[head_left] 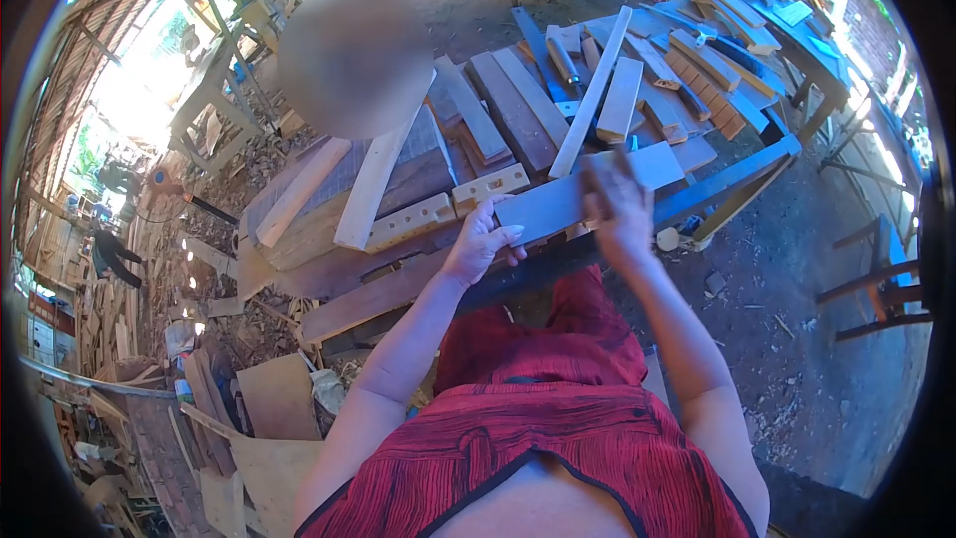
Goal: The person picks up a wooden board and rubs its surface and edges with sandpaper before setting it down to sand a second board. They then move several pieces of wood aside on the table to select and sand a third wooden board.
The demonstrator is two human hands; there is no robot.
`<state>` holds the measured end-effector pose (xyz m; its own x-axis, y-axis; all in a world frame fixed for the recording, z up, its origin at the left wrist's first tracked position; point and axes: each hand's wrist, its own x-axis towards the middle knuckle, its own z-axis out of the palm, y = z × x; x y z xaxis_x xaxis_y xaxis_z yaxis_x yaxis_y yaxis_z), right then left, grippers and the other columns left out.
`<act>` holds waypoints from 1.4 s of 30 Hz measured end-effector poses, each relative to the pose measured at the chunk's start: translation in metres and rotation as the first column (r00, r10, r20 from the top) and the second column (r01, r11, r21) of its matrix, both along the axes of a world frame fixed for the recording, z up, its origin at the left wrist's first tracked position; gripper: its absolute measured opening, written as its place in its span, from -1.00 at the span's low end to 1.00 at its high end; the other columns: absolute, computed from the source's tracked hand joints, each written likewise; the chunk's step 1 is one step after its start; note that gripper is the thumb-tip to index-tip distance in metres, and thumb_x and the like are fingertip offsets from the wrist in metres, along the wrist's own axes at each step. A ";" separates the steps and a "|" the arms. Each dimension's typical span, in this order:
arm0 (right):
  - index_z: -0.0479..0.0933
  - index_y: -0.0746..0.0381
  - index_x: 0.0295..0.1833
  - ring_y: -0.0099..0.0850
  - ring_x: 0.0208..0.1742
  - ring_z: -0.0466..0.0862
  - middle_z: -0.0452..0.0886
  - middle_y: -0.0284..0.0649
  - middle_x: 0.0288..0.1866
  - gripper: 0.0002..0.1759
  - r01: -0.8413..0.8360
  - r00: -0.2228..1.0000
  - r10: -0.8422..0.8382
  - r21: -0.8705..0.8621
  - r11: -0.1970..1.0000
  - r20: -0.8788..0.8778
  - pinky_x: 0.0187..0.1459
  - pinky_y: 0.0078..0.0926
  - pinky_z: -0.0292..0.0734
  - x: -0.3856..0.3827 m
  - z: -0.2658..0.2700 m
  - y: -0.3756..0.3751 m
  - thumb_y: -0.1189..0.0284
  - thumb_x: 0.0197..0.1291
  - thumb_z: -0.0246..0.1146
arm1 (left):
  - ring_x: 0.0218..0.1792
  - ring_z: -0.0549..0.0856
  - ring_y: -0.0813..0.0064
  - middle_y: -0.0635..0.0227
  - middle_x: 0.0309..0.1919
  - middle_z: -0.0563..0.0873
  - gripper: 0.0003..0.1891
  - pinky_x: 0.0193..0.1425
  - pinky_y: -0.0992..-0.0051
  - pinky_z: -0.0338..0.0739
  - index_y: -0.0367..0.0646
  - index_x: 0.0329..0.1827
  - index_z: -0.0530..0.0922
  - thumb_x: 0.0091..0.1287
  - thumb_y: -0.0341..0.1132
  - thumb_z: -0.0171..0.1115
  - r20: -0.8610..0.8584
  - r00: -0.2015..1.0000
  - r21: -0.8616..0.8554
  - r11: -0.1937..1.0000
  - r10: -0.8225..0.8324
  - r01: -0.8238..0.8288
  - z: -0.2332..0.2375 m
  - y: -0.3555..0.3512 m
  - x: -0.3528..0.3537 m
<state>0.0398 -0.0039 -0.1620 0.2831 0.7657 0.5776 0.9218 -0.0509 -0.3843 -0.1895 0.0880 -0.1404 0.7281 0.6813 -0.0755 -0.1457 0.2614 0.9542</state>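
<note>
A flat, smooth wooden board [543, 207] lies at a slant over the near edge of the workbench. My left hand [482, 243] grips its left end, with the thumb on top and fingers curled round beneath. On the right part of the board rests my right hand [619, 211], smeared by motion, its fingers bent over a dark, blurred thing that I cannot make out. Just behind my left hand sits a wooden piece with several holes [490, 189]. A long narrow strip [592, 90] slants away behind the board.
Many planks and blocks cover the workbench, among them a short block [620, 100] and a tool with a handle [563, 60]. A blurred round patch [354, 60] hides the back left. At the right stands a wooden chair [876, 289]. Shavings and scrap litter the left floor.
</note>
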 end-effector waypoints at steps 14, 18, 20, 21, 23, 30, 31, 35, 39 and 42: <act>0.34 -0.05 0.42 -0.32 0.47 0.30 0.41 -0.21 0.40 -0.45 0.260 0.950 -0.278 -0.138 0.956 -0.139 0.45 -0.09 -0.06 0.107 -0.030 -0.006 0.04 0.37 0.03 | -0.44 0.68 0.50 0.28 -0.27 0.60 -0.55 -0.47 0.56 0.63 -0.24 0.22 0.30 0.28 -0.50 0.19 -0.006 1.000 -0.007 1.000 0.004 -0.004 0.003 -0.001 0.002; 0.34 -0.02 0.42 -0.29 0.46 0.30 0.43 -0.18 0.37 -0.44 0.233 0.966 -0.247 -0.152 0.960 -0.076 0.42 -0.09 -0.02 0.049 -0.001 -0.004 0.09 0.36 0.07 | -0.43 0.68 0.51 0.29 -0.27 0.59 -0.53 -0.47 0.57 0.61 -0.22 0.26 0.28 0.30 -0.49 0.19 -0.019 1.000 0.025 1.000 -0.006 0.007 0.001 -0.001 0.003; 0.40 0.00 0.37 -0.25 0.42 0.35 0.48 -0.16 0.32 -0.46 0.038 0.999 -0.038 0.005 0.999 -0.032 0.39 -0.06 0.04 0.001 -0.008 0.001 0.19 0.28 0.17 | -0.43 0.68 0.52 0.30 -0.26 0.60 -0.53 -0.47 0.57 0.61 -0.21 0.26 0.28 0.30 -0.49 0.19 -0.029 0.999 0.018 1.000 -0.015 0.015 0.000 -0.002 0.001; 0.40 -0.01 0.38 -0.24 0.42 0.35 0.47 -0.15 0.33 -0.46 -0.088 0.994 0.092 0.063 0.994 -0.058 0.40 -0.03 0.03 -0.028 0.004 -0.001 0.20 0.27 0.18 | -0.44 0.68 0.51 0.29 -0.27 0.60 -0.54 -0.47 0.57 0.62 -0.22 0.25 0.29 0.30 -0.50 0.18 -0.042 0.999 0.024 1.000 -0.005 0.006 0.000 -0.001 0.002; 0.40 0.00 0.37 -0.25 0.43 0.34 0.44 -0.14 0.35 -0.45 -0.229 0.971 0.229 0.012 0.973 -0.070 0.43 -0.02 -0.01 -0.067 0.006 -0.007 0.21 0.25 0.20 | -0.45 0.68 0.50 0.29 -0.28 0.61 -0.55 -0.47 0.57 0.62 -0.23 0.25 0.32 0.29 -0.49 0.16 -0.074 0.997 0.035 0.999 0.036 -0.033 -0.001 -0.003 0.004; 0.45 -0.08 0.33 -0.30 0.31 0.47 0.55 -0.25 0.25 -0.48 -0.076 0.994 0.081 0.074 0.994 -0.071 0.33 -0.14 0.16 0.031 0.002 -0.005 0.26 0.22 0.24 | -0.43 0.69 0.51 0.29 -0.26 0.62 -0.53 -0.48 0.57 0.60 -0.20 0.25 0.32 0.28 -0.47 0.20 -0.044 0.999 0.024 1.000 -0.009 0.010 0.001 0.001 0.001; 0.46 -0.07 0.33 -0.30 0.31 0.46 0.55 -0.27 0.25 -0.48 0.065 0.993 -0.054 0.102 0.993 -0.103 0.34 -0.13 0.14 0.057 -0.009 -0.002 0.24 0.23 0.23 | -0.44 0.69 0.51 0.29 -0.26 0.62 -0.53 -0.48 0.57 0.60 -0.21 0.25 0.32 0.27 -0.47 0.21 -0.033 0.999 0.023 1.000 -0.012 0.013 0.000 0.001 0.001; 0.34 -0.05 0.42 -0.34 0.47 0.29 0.40 -0.22 0.40 -0.44 0.342 0.921 -0.365 -0.170 0.924 -0.135 0.46 -0.13 -0.06 0.111 -0.027 0.005 0.06 0.35 0.08 | -0.46 0.68 0.49 0.24 -0.27 0.62 -0.52 -0.48 0.58 0.60 -0.30 0.25 0.31 0.26 -0.48 0.21 -0.011 1.000 0.000 1.000 -0.004 0.004 0.004 -0.001 0.003; 0.38 -0.01 0.39 -0.25 0.38 0.40 0.44 -0.18 0.36 -0.46 0.239 0.970 -0.240 -0.023 0.971 -0.028 0.42 -0.05 -0.01 0.052 -0.026 0.010 0.09 0.34 0.09 | -0.45 0.68 0.50 0.24 -0.27 0.62 -0.52 -0.48 0.58 0.60 -0.29 0.25 0.31 0.27 -0.48 0.21 -0.036 0.999 0.009 1.000 0.012 -0.012 0.004 -0.002 0.003; 0.39 -0.01 0.37 -0.25 0.34 0.43 0.47 -0.17 0.32 -0.45 -0.102 0.991 0.109 0.090 0.991 -0.082 0.39 0.04 0.04 -0.037 0.001 -0.001 0.21 0.25 0.20 | -0.45 0.68 0.50 0.25 -0.26 0.62 -0.52 -0.48 0.58 0.61 -0.29 0.25 0.31 0.27 -0.49 0.20 -0.027 1.000 0.012 1.000 -0.006 0.006 0.000 -0.002 0.003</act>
